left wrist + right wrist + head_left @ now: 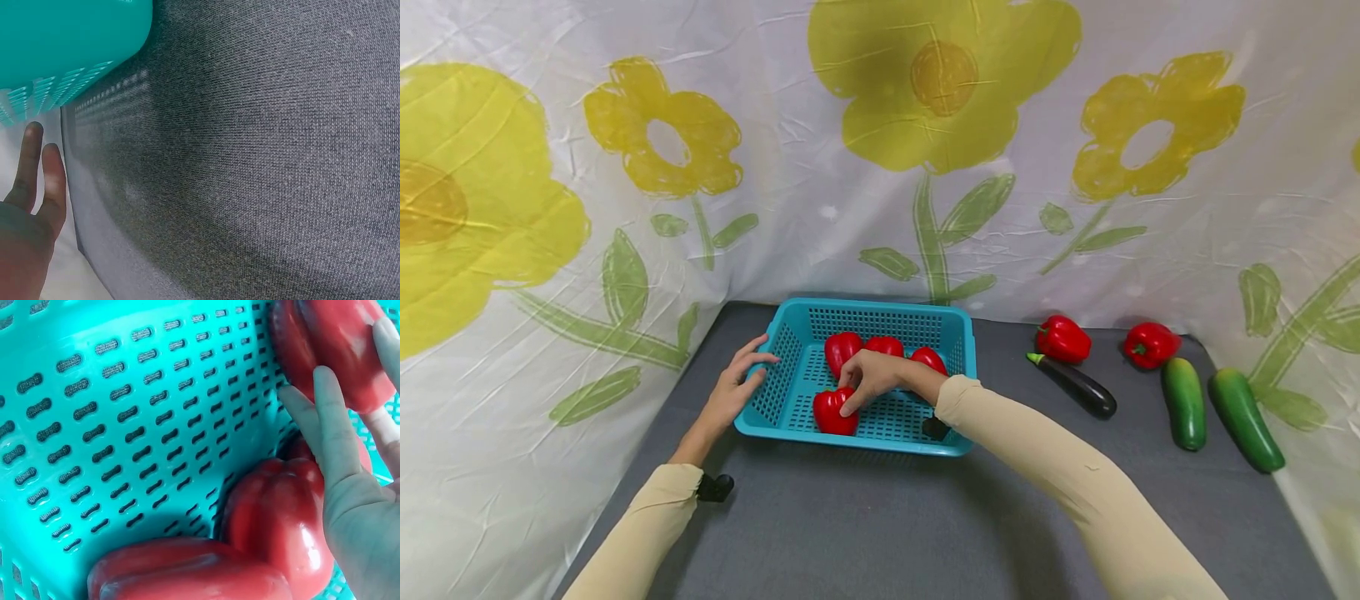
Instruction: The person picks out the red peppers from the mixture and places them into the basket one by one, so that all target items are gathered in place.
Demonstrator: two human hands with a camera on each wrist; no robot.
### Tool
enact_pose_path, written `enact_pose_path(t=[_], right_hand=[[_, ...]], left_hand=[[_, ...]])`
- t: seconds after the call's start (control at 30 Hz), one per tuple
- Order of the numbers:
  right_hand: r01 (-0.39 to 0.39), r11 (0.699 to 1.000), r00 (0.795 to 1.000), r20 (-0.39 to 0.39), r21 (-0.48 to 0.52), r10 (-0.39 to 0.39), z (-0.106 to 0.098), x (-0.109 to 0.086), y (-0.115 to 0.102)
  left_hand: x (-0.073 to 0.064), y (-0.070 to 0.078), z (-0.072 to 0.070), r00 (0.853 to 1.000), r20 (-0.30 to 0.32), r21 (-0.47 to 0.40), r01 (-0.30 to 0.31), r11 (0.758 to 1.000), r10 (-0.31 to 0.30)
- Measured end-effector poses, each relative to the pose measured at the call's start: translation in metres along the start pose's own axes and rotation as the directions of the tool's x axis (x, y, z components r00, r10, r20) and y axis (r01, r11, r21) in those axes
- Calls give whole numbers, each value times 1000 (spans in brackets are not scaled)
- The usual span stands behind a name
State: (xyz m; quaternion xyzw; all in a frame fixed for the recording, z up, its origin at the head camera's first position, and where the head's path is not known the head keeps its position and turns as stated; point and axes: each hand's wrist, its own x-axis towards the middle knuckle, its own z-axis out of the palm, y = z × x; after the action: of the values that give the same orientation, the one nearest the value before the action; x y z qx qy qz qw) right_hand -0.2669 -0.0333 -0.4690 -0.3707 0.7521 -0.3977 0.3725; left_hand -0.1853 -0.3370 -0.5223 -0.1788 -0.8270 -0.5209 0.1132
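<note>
A blue-green plastic basket [857, 443] with slotted walls holds several red bell peppers. My right hand [874, 375] reaches into it and grips one red bell pepper [832, 414] near the front wall, thumb on one side and fingers on the other. In the right wrist view this pepper [334, 347] is at the top right, with other peppers [275, 519] lower down. My left hand [733, 387] is at the basket's left side, fingers stretched towards the rim. The left wrist view shows two of its fingers [55, 175] extended near the wall; whether they touch is unclear.
Right of the basket lie two more red bell peppers [1063, 339], a dark eggplant [1078, 387] and two green cucumbers [1184, 406]. Grey cloth covers the table [850, 525]. A white curtain [790, 217] with yellow flowers hangs behind and along the sides.
</note>
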Motion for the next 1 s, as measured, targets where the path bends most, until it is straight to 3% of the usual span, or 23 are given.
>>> enact_pose_path(t=[0.1,0.6,1.0], right_hand=[[-29,998,1000,-1,63,29,0,-1,1],[-60,993,994,101,100,50,-6,-2,9],[-71,981,996,70,178,59,-3,-2,12]], left_hand=[[0,0,0,1000,1,3,1,1000,-1],[0,0,0,1000,1,-12,14,1000,-14],[0,-1,0,1000,-6,0,-1,1000,1]])
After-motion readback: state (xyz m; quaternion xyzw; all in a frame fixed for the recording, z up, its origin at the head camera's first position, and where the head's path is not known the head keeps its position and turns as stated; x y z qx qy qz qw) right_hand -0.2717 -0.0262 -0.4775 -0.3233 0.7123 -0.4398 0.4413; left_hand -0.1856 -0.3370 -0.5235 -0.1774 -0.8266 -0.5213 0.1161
